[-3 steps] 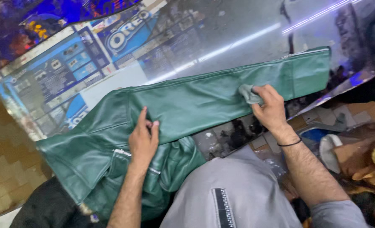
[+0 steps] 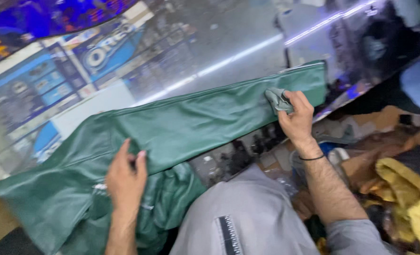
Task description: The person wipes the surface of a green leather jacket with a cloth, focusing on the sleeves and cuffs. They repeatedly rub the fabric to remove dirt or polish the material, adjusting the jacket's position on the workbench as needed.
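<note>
Glossy glass counter (image 2: pixel 229 42), reflecting strip lights and blue packaging beneath; cluttered shop floor below it at 4–5 o'clock.

Green jacket (image 2: pixel 181 127) lies across the counter, its sleeve (image 2: pixel 248 101) stretched out flat toward 2 o'clock, the body bunched and hanging off the counter edge at 7–8 o'clock.

Right hand (image 2: pixel 296 118) at 2 o'clock: fingers clenched on a small grey-green cloth (image 2: pixel 277 99), cloth pressed against the sleeve near the cuff end. Black band on that wrist.

Left hand (image 2: pixel 126 175) at 7 o'clock: lies flat on the jacket where sleeve meets body, fingers spread, pinning the leather down. Not gripping anything, just holding it taut.

Progress, my read: the wipe is at the far end of the sleeve, so this sleeve pass looks mostly covered, only the short bit to the cuff left. Can't tell from surface sheen which parts are already wiped; frame is motion-blurred. Body of the jacket is folded under itself and looks not yet laid out, so I'd judge that and the other sleeve (not visible) still outstanding.

Around it: grey trouser knee (image 2: pixel 248 212) at 6 o'clock, yellow fabric (image 2: pixel 408 193) at 4 o'clock, mixed boxes and scraps between them, too blurred to identify.
</note>
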